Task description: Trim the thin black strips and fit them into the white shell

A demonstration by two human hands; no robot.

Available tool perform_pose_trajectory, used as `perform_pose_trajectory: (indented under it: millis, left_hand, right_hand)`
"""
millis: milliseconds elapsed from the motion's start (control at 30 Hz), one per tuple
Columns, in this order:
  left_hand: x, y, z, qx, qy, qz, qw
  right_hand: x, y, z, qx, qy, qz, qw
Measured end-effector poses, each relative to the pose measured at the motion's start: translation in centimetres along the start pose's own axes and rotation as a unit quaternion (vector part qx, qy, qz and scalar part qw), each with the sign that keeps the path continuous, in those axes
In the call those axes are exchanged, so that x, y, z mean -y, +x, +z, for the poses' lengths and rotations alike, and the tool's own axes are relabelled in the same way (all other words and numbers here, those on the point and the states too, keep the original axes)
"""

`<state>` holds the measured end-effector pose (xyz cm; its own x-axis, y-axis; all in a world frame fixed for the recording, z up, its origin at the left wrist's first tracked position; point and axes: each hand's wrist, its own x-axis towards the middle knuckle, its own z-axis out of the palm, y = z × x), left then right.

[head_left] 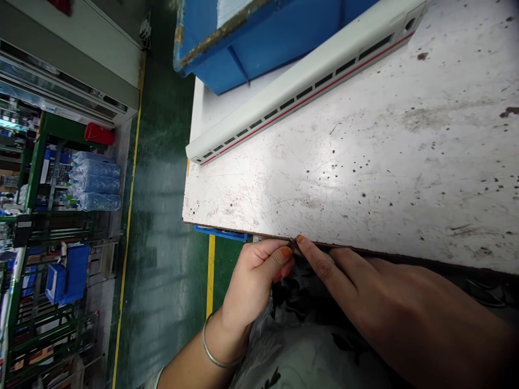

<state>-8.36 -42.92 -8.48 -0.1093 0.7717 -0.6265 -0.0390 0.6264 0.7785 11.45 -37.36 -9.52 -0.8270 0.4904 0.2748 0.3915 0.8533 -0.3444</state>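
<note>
— what are your fingers doing?
— my left hand [253,281] and right hand [389,302] are pinching a small dark piece [295,248] together at the table edge [243,236].
— anything around?
— a white train shell [300,86] is lying beside the blue bin [259,38], well apart.

Even, fairly bright overhead light, no hard shadows. Soft glare patch on the white table [365,162], esp. mid-surface; dull sheen on the green floor [162,243]. Wide-angle distortion: table edge and shelving [48,227] tilt and bend toward the frame edges. Left hand [255,275] and right hand [381,297] slightly soft; bottom right darker.
</note>
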Motion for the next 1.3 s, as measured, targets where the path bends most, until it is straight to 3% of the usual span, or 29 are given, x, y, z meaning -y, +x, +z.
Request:
perform_pose_trajectory:
  millis: [1000,1300]
  left_hand:
    - [0.4,0.1,-0.2,0.004,-0.002,0.005,1.000]
    - [0.5,0.2,-0.1,0.005,-0.024,0.027,0.999]
  right_hand:
    - [0.2,0.4,-0.3,0.009,-0.004,-0.001,1.000]
    - [0.5,0.4,-0.2,0.015,-0.062,-0.011,0.998]
